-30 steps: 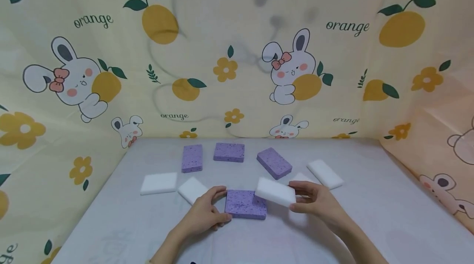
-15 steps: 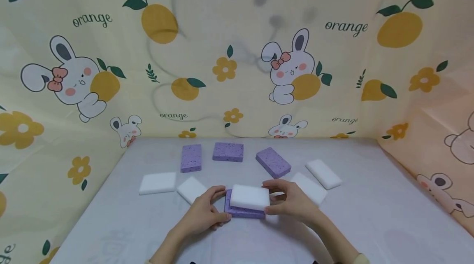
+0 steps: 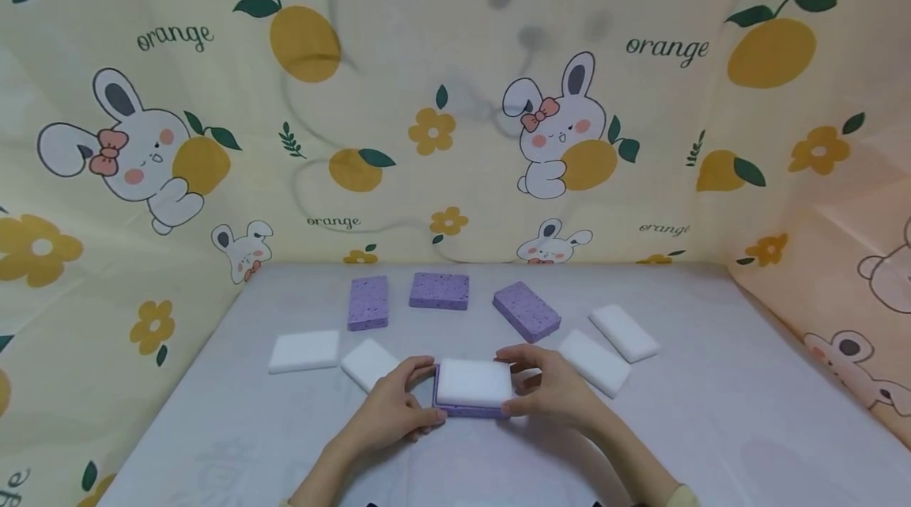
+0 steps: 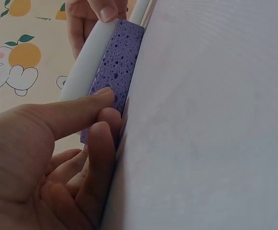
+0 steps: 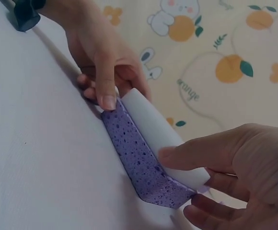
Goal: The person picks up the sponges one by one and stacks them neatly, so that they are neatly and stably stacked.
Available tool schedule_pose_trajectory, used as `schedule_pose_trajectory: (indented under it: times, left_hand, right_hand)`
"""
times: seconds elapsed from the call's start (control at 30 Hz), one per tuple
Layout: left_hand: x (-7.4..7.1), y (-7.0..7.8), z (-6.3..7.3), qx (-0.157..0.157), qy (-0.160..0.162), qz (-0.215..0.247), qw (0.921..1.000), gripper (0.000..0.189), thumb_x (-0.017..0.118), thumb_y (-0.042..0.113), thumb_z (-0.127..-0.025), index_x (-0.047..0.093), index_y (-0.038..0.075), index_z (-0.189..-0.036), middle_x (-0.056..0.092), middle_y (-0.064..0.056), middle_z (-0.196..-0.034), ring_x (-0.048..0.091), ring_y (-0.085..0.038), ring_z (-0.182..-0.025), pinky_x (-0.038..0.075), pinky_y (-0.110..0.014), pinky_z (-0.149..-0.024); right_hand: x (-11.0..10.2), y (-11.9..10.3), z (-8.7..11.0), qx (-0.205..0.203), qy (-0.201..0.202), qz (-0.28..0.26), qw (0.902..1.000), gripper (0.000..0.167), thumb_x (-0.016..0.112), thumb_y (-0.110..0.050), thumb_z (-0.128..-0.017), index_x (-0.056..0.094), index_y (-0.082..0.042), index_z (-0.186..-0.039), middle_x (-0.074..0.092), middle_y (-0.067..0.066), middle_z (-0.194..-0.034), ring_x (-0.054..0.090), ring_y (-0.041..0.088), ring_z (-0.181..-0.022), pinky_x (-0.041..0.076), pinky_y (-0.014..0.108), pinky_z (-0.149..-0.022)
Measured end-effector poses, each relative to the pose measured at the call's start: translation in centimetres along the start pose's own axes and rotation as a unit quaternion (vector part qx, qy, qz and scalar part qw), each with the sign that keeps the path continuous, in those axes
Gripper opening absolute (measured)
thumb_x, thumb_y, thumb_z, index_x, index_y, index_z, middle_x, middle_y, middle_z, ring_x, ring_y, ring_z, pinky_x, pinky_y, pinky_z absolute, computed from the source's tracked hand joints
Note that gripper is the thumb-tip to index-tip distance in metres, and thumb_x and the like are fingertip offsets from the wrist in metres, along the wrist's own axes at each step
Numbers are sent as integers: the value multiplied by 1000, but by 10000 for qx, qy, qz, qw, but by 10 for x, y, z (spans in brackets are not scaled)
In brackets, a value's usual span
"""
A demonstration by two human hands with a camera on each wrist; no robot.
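A white sponge lies flat over a purple speckled sponge near the middle of the table, so only the purple one's front side and left edge show in the head view. My left hand grips the left end of the purple sponge between thumb and fingers. My right hand holds the white sponge at its right end, the thumb on its near edge. In the right wrist view the white sponge sits along the top of the purple sponge, nearly lined up with it.
Three more purple sponges, left, middle and right, lie in a back row. White sponges rest at the left and others at the right. A patterned cloth stands behind the table.
My right hand has moved left with the white sponge, lowering it from a tilt beside the purple sponge to flat on top of it. My left hand has stayed in place.
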State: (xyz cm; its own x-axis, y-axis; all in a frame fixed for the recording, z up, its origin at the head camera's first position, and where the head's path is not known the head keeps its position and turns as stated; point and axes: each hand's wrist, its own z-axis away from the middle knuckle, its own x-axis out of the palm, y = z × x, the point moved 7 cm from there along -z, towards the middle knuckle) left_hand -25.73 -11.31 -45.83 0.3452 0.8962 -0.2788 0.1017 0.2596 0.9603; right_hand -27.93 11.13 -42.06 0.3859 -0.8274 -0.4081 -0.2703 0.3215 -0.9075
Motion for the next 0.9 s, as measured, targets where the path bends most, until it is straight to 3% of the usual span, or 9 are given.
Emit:
schedule_pose_trajectory:
  times: [0.67, 0.9]
  left_hand:
    - [0, 2, 0, 34, 74, -183, 9998, 79, 84, 14, -80, 40, 2, -144, 46, -18, -145, 64, -20, -58, 54, -30, -48]
    - [0, 3, 1, -6, 35, -225, 9997, 81, 84, 13, -79, 38, 1, -145, 46, -19, -145, 64, -21, -58, 54, -31, -49]
  right_hand:
    - [0, 3, -3, 213, 127, -171, 9995, 68, 87, 3, -65, 60, 0, -127, 62, 13, -119, 60, 31, -102, 54, 47, -86]
    - [1, 4, -2, 314, 181, 152, 9992, 64, 88, 0, -64, 63, -4, -123, 64, 9, -115, 63, 27, -97, 55, 42, -83]
